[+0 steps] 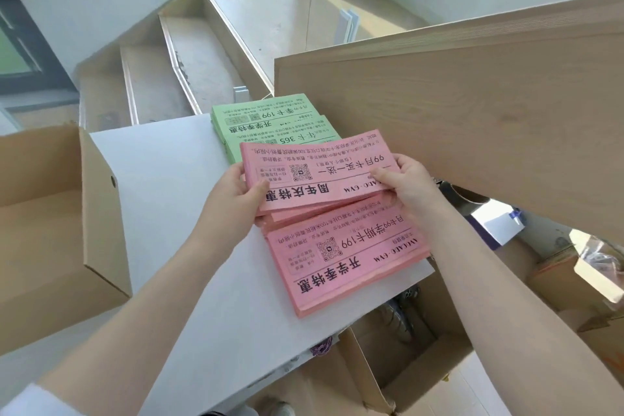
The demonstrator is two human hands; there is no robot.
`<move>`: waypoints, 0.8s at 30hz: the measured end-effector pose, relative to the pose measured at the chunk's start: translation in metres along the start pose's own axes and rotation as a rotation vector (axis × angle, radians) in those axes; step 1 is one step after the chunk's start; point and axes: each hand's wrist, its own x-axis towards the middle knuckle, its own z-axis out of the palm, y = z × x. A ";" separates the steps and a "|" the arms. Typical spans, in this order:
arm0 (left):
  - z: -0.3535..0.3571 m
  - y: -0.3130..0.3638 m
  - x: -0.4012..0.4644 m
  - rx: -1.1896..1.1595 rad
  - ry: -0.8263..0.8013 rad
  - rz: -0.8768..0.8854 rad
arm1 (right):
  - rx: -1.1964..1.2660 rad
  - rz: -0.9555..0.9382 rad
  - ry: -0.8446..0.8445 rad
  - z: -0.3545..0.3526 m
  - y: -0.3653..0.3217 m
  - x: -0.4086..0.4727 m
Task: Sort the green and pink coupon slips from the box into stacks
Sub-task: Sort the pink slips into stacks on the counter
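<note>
Pink slips (320,176) sit pinched in our left hand (241,194) and right hand (410,184) above the near pink stack (344,260); we risk them fanning or overhanging the table (162,179) edge.

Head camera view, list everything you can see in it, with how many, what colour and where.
Held bundle of pink paper coupon slips: one, pink, gripped at both ends above the white board.
Lying stack of pink paper coupon slips: one, pink, on the board's near right edge.
Green paper coupon slips: two overlapping stacks, green, far end of the board.
Flat white board: one, white, centre.
Open cardboard box: one, brown, left of the board.
Lower cardboard box: one, brown, under the board's right edge.
Pale wooden panel: one, light wood, right.
Left hand: grips the held bundle's left end.
Right hand: grips its right end.
</note>
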 end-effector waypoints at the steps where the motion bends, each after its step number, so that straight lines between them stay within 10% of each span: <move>1: 0.001 -0.004 0.009 0.052 0.008 -0.016 | -0.086 -0.013 0.017 0.002 -0.001 0.007; 17: 0.015 -0.057 0.021 0.481 0.166 -0.059 | -0.704 -0.076 0.056 0.006 0.014 0.043; 24: 0.033 -0.064 0.021 0.079 0.085 -0.161 | -0.666 -0.005 -0.014 0.008 0.019 0.050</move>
